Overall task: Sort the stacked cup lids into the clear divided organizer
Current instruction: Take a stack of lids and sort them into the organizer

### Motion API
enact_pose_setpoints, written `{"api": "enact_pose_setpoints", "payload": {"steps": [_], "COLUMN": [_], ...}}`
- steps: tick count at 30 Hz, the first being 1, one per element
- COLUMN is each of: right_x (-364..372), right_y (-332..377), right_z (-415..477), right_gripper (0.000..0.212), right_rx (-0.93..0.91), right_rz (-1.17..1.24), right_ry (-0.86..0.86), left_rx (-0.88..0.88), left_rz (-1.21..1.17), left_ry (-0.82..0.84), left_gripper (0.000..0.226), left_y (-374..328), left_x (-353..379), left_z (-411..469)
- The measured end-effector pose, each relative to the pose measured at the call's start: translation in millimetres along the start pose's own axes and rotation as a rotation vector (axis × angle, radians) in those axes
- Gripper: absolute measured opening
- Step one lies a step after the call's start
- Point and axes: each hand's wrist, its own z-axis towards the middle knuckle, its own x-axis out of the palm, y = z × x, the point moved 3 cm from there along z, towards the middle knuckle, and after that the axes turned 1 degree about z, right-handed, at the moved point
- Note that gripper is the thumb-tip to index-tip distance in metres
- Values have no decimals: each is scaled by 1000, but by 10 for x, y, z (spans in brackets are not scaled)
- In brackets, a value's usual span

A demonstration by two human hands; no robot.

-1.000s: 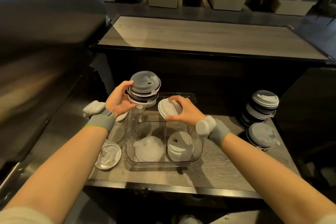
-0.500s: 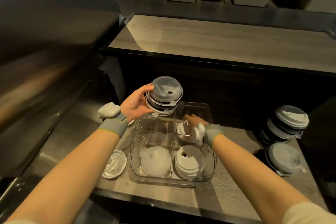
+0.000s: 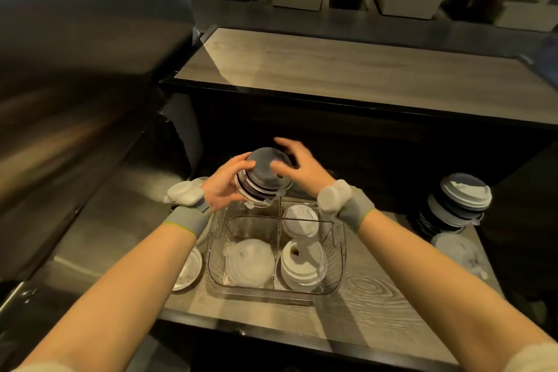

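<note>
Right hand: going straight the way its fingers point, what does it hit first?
Most likely the grey translucent top lid of the lid stack gripped by the left hand. The right hand points left at it, fingers spread, close by; whether it already touches is unclear.

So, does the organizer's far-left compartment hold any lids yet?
No, the far-left compartment shows only clear plastic, while the other three hold lids.

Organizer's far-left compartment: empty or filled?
Empty where visible: the far-left compartment shows only clear plastic; the other three hold white lids.
</note>
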Motion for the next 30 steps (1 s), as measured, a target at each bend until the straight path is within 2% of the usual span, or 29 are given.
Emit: {"api": "enact_pose_setpoints", "payload": {"steps": [2, 4, 7, 10, 14, 17, 19, 22, 27, 30], "right_x": [100, 112, 126, 131, 133, 132, 152, 242, 610, 838], "right_y": [41, 45, 64, 67, 95, 185, 269, 329, 153, 92], "right_z": [-8, -10, -28, -30, -68, -154, -241, -382, -516, -492], "right_gripper": [77, 81, 75, 67, 69, 68, 64, 57, 61, 62], "right_rx": [-20, -24, -1, 29, 24, -26, -81, -123, -126, -208], "right_rz": [-161, -128, 149, 320, 376, 370, 296, 149, -265, -471], "right_ry": [136, 91, 29, 34, 12, -80, -77, 63, 386, 504], "left_rx": [-4, -40, -34, -12, -58, -67, -33, 17, 97, 79], "left_rz": [-13, -52, -124, -200, -264, -265, -310, -396, -447, -393], "left_ry": [15, 44, 65, 34, 10, 8, -16, -70, -109, -115], "left_gripper": [40, 38, 30, 18, 40, 34, 26, 19, 29, 39], "left_y": [6, 32, 91, 133, 161, 110, 39, -71, -211, -196], "left_x": [26, 29, -14, -54, -125, -182, -243, -365, -584, -617], "left_z": [-47, -69, -102, -140, -174, -208, -231, -242, -263, -284]}}
